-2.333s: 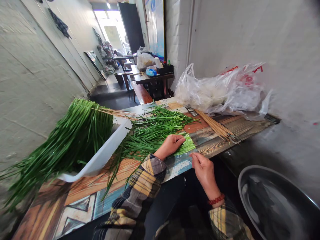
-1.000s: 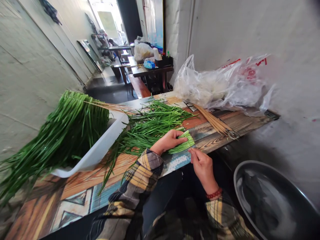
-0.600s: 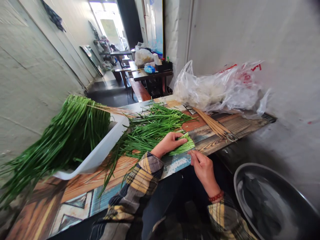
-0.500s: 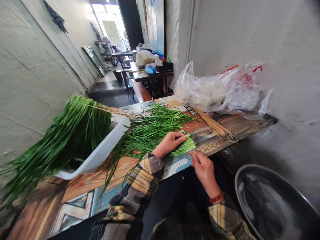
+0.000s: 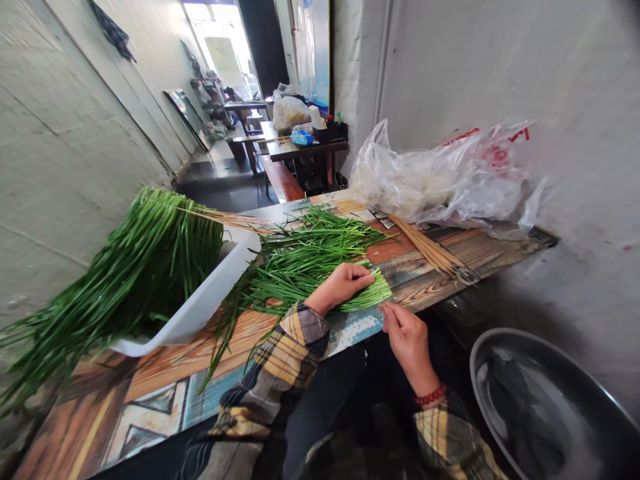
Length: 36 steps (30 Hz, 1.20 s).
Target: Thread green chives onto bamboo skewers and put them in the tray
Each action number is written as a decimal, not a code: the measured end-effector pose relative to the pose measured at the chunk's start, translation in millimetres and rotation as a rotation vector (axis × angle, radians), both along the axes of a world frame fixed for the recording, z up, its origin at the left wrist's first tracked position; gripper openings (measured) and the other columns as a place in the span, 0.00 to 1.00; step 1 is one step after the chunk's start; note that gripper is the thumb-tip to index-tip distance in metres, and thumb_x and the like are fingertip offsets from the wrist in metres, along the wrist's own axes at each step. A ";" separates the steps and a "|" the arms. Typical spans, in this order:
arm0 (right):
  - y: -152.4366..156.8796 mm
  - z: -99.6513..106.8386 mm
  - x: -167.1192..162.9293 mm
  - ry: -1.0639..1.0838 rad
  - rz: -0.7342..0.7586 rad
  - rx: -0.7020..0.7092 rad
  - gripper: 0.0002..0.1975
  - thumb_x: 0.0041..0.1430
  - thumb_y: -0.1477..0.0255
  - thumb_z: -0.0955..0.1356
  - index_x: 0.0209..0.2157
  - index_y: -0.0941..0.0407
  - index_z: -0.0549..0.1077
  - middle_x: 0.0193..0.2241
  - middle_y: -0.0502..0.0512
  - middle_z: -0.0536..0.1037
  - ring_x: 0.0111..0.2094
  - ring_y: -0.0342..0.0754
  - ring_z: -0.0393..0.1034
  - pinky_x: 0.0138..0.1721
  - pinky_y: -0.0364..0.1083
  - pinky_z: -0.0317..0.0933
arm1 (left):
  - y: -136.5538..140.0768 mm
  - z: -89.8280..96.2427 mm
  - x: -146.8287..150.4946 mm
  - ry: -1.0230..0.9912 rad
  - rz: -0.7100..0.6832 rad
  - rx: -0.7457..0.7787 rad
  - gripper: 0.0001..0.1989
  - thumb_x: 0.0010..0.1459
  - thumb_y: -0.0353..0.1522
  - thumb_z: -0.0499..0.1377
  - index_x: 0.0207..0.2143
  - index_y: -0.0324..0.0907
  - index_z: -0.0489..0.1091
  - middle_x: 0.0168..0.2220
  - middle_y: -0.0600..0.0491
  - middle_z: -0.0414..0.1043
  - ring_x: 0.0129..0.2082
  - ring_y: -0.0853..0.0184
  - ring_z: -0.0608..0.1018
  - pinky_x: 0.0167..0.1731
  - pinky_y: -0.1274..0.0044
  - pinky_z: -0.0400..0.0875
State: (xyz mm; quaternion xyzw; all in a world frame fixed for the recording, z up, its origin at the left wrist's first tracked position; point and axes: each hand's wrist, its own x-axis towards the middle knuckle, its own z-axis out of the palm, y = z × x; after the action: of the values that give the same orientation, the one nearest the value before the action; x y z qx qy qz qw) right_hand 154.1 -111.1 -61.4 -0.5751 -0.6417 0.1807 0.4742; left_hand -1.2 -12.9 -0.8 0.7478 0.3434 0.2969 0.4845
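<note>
Grasping long, thin green stalks [image 5: 381, 288] near the edge of the wood-patterned table [image 5: 353, 331], the bare left hand [image 5: 343, 287] has barely moved; the bare right hand [image 5: 406, 331] stays pinched just right, contents unclear.

A person's left hand [image 5: 345, 287] lies across a flat row of long, slender green stalks with pale ends [image 5: 379, 293] on a multicoloured wood-print table [image 5: 165, 363]. The right hand [image 5: 406, 333], a red beaded bracelet [image 5: 431, 397] at its wrist, pinches thumb and forefinger together just beside those ends; anything between them is too small to make out. Thin tan wooden skewers [image 5: 425, 245] lie near a translucent white plastic bag [image 5: 410, 177]. A dark grey round basin [image 5: 483, 393] sits below, at right.
</note>
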 end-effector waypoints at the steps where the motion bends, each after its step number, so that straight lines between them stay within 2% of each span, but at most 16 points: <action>1: 0.1 1.0 0.9 0.017 0.019 -0.032 0.16 0.64 0.66 0.59 0.34 0.57 0.75 0.19 0.51 0.73 0.22 0.45 0.68 0.31 0.43 0.63 | -0.1 -0.5 -0.2 0.003 0.002 0.000 0.22 0.55 0.44 0.55 0.19 0.36 0.62 0.19 0.59 0.54 0.21 0.76 0.56 0.22 0.81 0.52; 5: 3.0 7.0 9.1 0.175 0.166 -0.249 0.15 0.62 0.61 0.61 0.36 0.56 0.73 0.21 0.50 0.73 0.20 0.44 0.68 0.22 0.42 0.62 | -0.8 -1.2 -1.5 -0.013 0.019 -0.040 0.18 0.55 0.43 0.56 0.25 0.34 0.69 0.21 0.57 0.61 0.22 0.76 0.61 0.24 0.82 0.56; 7: 7.9 10.0 14.0 0.259 0.175 -0.290 0.16 0.60 0.59 0.62 0.39 0.56 0.71 0.25 0.52 0.75 0.22 0.45 0.69 0.21 0.42 0.63 | -1.0 -0.8 -1.8 -0.042 0.031 -0.075 0.17 0.53 0.42 0.58 0.30 0.34 0.71 0.23 0.56 0.64 0.23 0.75 0.63 0.24 0.82 0.57; 10: 19.9 13.8 16.2 0.263 0.121 -0.202 0.19 0.59 0.57 0.63 0.43 0.57 0.70 0.31 0.55 0.77 0.29 0.48 0.72 0.29 0.45 0.66 | -0.6 -0.6 -1.5 -0.066 0.030 -0.115 0.15 0.51 0.39 0.60 0.32 0.34 0.70 0.21 0.58 0.63 0.21 0.76 0.63 0.23 0.83 0.56; 13: 33.9 18.0 9.0 0.184 0.092 -0.117 0.20 0.59 0.57 0.63 0.43 0.58 0.70 0.34 0.57 0.77 0.34 0.50 0.72 0.36 0.46 0.65 | 0.1 -1.1 -1.3 -0.081 0.024 -0.109 0.12 0.51 0.36 0.60 0.33 0.35 0.68 0.21 0.59 0.62 0.21 0.77 0.63 0.22 0.83 0.56; 18: 48.3 24.6 -10.6 0.064 -0.003 -0.028 0.18 0.62 0.57 0.59 0.35 0.57 0.71 0.29 0.54 0.75 0.31 0.48 0.69 0.33 0.44 0.60 | -0.5 -2.4 -0.6 -0.111 0.044 -0.105 0.10 0.50 0.33 0.60 0.34 0.35 0.66 0.21 0.59 0.64 0.21 0.77 0.64 0.22 0.84 0.55; 24: 48.5 20.5 -20.0 0.055 -0.097 0.038 0.18 0.65 0.62 0.55 0.29 0.56 0.68 0.22 0.50 0.70 0.24 0.45 0.62 0.28 0.43 0.54 | -1.4 -3.6 0.7 -0.136 0.082 -0.123 0.11 0.48 0.31 0.60 0.34 0.36 0.66 0.21 0.59 0.66 0.20 0.77 0.64 0.24 0.83 0.57; 27: 49.5 18.3 -19.0 0.074 -0.081 0.032 0.18 0.65 0.62 0.56 0.28 0.56 0.68 0.22 0.49 0.69 0.23 0.44 0.61 0.27 0.42 0.53 | -1.7 -3.2 0.4 -0.122 0.074 -0.110 0.11 0.49 0.31 0.59 0.35 0.35 0.66 0.21 0.59 0.66 0.21 0.77 0.64 0.24 0.84 0.57; 32: 54.8 17.5 -13.5 0.127 0.031 -0.020 0.17 0.64 0.62 0.56 0.29 0.56 0.68 0.22 0.48 0.68 0.24 0.44 0.62 0.28 0.41 0.54 | -3.0 -0.7 -0.3 -0.083 0.073 -0.093 0.10 0.51 0.30 0.58 0.37 0.34 0.67 0.21 0.59 0.65 0.20 0.78 0.62 0.23 0.83 0.56; 36: 55.1 18.4 -10.5 0.054 0.055 -0.019 0.17 0.65 0.62 0.55 0.30 0.56 0.68 0.22 0.49 0.69 0.25 0.44 0.63 0.28 0.42 0.54 | -3.6 0.2 0.0 -0.070 0.081 -0.085 0.11 0.51 0.30 0.58 0.37 0.34 0.67 0.21 0.59 0.64 0.20 0.78 0.62 0.23 0.83 0.56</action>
State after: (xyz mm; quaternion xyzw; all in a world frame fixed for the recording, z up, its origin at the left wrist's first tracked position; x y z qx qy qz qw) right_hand 143.6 -56.0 -43.0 -0.5565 -0.6427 0.2152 0.4805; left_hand -1.2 -16.4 -0.6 0.7012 0.3684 0.3274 0.5151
